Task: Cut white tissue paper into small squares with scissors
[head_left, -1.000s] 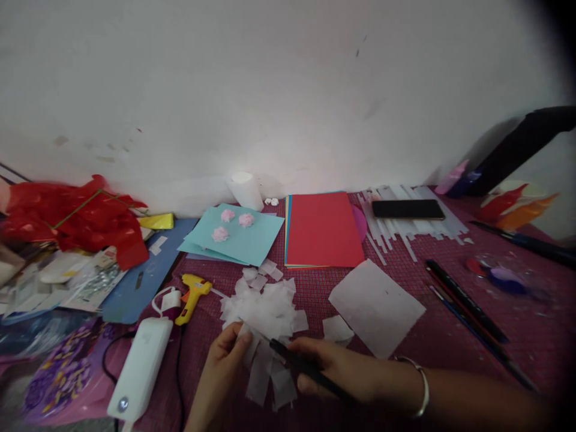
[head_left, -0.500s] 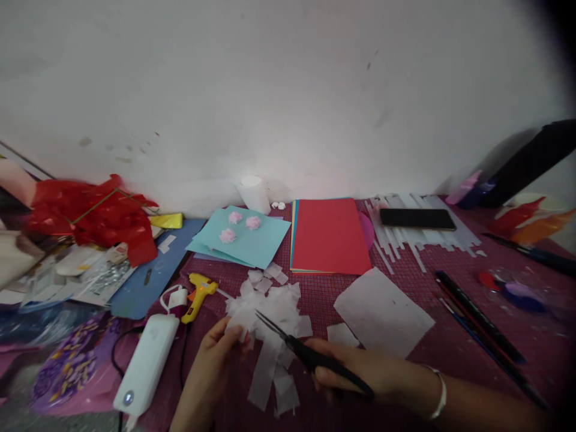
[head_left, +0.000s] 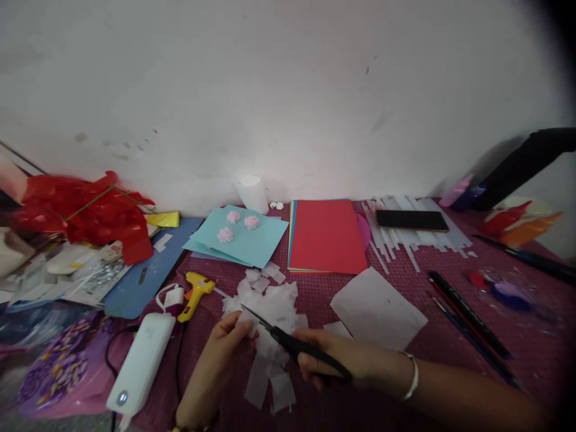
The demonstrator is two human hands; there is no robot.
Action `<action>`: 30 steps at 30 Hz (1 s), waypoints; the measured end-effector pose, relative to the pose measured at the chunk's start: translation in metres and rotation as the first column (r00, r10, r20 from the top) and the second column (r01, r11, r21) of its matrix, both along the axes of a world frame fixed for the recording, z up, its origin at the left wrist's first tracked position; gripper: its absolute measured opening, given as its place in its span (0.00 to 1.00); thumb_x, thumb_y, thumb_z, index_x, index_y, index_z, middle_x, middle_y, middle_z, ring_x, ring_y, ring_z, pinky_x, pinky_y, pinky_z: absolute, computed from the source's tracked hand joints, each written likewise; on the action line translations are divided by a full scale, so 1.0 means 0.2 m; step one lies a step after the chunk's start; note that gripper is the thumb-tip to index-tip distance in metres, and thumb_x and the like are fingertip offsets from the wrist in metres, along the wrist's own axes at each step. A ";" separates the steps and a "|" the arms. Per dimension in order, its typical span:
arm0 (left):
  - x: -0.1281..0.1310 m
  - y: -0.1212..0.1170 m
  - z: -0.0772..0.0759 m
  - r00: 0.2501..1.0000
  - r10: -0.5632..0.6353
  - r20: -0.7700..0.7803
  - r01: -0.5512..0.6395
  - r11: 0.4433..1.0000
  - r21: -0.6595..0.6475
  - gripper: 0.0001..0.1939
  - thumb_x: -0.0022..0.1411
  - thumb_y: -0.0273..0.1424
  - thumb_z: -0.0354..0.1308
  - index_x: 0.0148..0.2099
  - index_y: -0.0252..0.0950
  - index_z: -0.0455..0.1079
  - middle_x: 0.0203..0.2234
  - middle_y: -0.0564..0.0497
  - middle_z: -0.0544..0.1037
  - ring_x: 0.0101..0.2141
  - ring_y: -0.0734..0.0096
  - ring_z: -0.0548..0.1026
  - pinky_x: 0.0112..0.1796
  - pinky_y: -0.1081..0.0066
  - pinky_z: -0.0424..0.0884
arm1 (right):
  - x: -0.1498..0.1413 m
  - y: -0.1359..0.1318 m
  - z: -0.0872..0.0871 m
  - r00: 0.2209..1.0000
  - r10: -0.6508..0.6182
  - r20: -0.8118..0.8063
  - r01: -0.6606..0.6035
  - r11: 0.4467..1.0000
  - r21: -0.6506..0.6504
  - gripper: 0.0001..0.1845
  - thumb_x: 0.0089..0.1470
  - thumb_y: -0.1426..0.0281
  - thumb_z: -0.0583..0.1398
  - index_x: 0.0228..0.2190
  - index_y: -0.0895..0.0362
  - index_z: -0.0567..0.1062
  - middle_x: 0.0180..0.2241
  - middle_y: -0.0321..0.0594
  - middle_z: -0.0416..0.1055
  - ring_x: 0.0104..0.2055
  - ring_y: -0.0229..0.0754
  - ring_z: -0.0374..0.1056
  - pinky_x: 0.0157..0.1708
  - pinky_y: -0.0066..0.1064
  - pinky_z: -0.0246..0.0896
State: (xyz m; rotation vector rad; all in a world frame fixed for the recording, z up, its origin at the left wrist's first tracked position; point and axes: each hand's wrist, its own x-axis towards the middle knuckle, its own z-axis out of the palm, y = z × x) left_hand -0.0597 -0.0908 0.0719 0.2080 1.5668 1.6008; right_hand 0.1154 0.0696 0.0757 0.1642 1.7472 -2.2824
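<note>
Black-handled scissors (head_left: 299,348) are gripped in my right hand (head_left: 333,357), their blades pointing up and left toward my left hand. My left hand (head_left: 229,339) is closed in a pinch near the blade tips, on a small piece of white paper (head_left: 246,327) that is hard to separate from the white behind it. A loose pile of cut white paper pieces (head_left: 270,300) lies just beyond both hands. Longer white strips (head_left: 258,378) stretch toward me between the hands. To the right of the pile rests a larger white sheet (head_left: 378,309).
Left of the pile are a yellow glue gun (head_left: 197,294) and a white power bank (head_left: 141,363) with cables. Pink paper flowers (head_left: 225,234) sit on light blue sheets (head_left: 263,243). Behind are red paper (head_left: 328,237) and a phone (head_left: 411,220); pens (head_left: 470,312) lie right.
My right hand and the scissors have moved left, bringing the blades up to my left fingertips. My left hand has shifted slightly right. The whole view has drifted a little.
</note>
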 end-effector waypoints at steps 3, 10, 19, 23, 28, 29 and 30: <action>-0.04 0.02 0.02 0.999 -0.014 -0.036 0.015 1.000 0.026 0.11 0.45 0.35 0.67 0.28 0.35 0.71 0.19 0.56 0.72 0.20 0.78 0.67 0.23 0.77 0.63 | -0.03 -0.01 0.01 0.998 -0.056 0.000 0.056 0.997 -0.053 0.30 0.49 0.45 0.58 0.37 0.61 0.67 0.24 0.32 0.63 0.19 0.27 0.58 0.18 0.20 0.51; -0.14 0.02 0.09 0.889 -0.125 -0.440 0.033 0.977 -0.212 0.18 0.48 0.40 0.64 0.39 0.36 0.72 0.26 0.50 0.77 0.23 0.70 0.70 0.24 0.73 0.63 | -0.08 0.01 -0.07 0.993 -0.100 0.054 0.111 0.953 -0.282 0.35 0.47 0.44 0.59 0.44 0.61 0.66 0.27 0.34 0.67 0.22 0.31 0.63 0.21 0.24 0.57; 0.12 -0.25 -0.10 0.631 -0.430 -0.646 -0.025 0.821 -0.571 0.08 0.52 0.37 0.60 0.33 0.40 0.73 0.29 0.50 0.77 0.30 0.63 0.73 0.33 0.70 0.63 | 0.10 0.07 -0.13 0.957 -0.069 0.281 0.206 0.844 -0.495 0.30 0.50 0.46 0.58 0.42 0.59 0.70 0.27 0.36 0.68 0.25 0.35 0.65 0.26 0.28 0.60; 0.17 -0.20 -0.17 0.614 -0.425 -0.665 0.004 0.844 -0.536 0.07 0.51 0.33 0.58 0.25 0.38 0.65 0.22 0.54 0.69 0.26 0.67 0.67 0.29 0.70 0.61 | 0.16 0.07 -0.13 0.956 -0.060 0.286 0.197 0.855 -0.480 0.29 0.51 0.46 0.58 0.40 0.59 0.69 0.27 0.36 0.68 0.25 0.34 0.66 0.25 0.27 0.60; 0.08 -0.15 -0.10 0.879 -0.320 -0.354 0.212 0.926 -0.312 0.15 0.48 0.39 0.62 0.22 0.37 0.60 0.16 0.59 0.63 0.20 0.76 0.61 0.23 0.75 0.57 | 0.13 0.02 -0.11 0.989 -0.015 0.149 0.074 0.916 -0.395 0.32 0.48 0.45 0.59 0.39 0.60 0.68 0.27 0.37 0.68 0.24 0.33 0.66 0.23 0.26 0.60; 0.05 -0.14 -0.06 0.911 -0.294 -0.290 0.224 0.941 -0.253 0.16 0.47 0.39 0.63 0.22 0.37 0.61 0.16 0.59 0.63 0.19 0.77 0.60 0.22 0.76 0.57 | 0.10 0.01 -0.11 0.992 0.019 0.128 0.031 0.924 -0.380 0.32 0.46 0.44 0.60 0.38 0.60 0.68 0.28 0.37 0.69 0.24 0.33 0.66 0.24 0.25 0.60; 0.02 -0.14 -0.03 0.936 -0.256 -0.242 0.211 0.957 -0.197 0.17 0.46 0.39 0.65 0.22 0.36 0.61 0.15 0.59 0.64 0.19 0.79 0.60 0.22 0.77 0.57 | 0.08 0.00 -0.11 0.992 0.050 0.120 -0.002 0.929 -0.369 0.33 0.45 0.44 0.61 0.38 0.60 0.67 0.28 0.37 0.69 0.24 0.33 0.66 0.23 0.25 0.61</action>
